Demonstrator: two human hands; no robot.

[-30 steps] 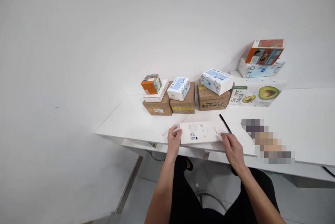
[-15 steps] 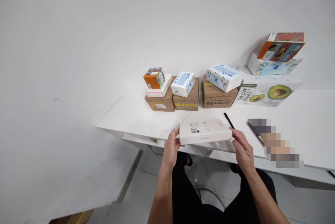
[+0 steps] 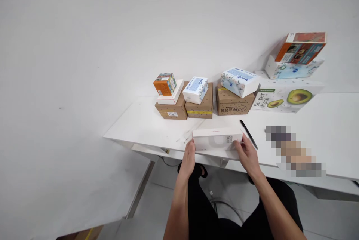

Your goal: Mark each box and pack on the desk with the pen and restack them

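White, flat cardboard box [image 3: 209,143] lettered "POWER BANK" (print runs sideways): at the front edge of the long white table [image 3: 126,128], broad face tipped toward the wearer. Whether its base touches the tabletop, cannot tell. Left hand [image 3: 189,158] grasps the box's left end, fingers partly hidden. Right hand [image 3: 247,154] grasps the right end, thumb on the printed face. Just beyond the right hand, a slim black pen [image 3: 248,134] lies slantwise; a pixelated patch covers the tabletop farther right.

Behind, three brown kraft cartons in a row. Left carton [image 3: 171,111]: thin white red-edged box, small orange box on top. Middle and right cartons: one white-and-blue tissue pack each. Far right, white avocado-printed carton [image 3: 283,98], bearing another tissue pack, then an orange picture-sided box.
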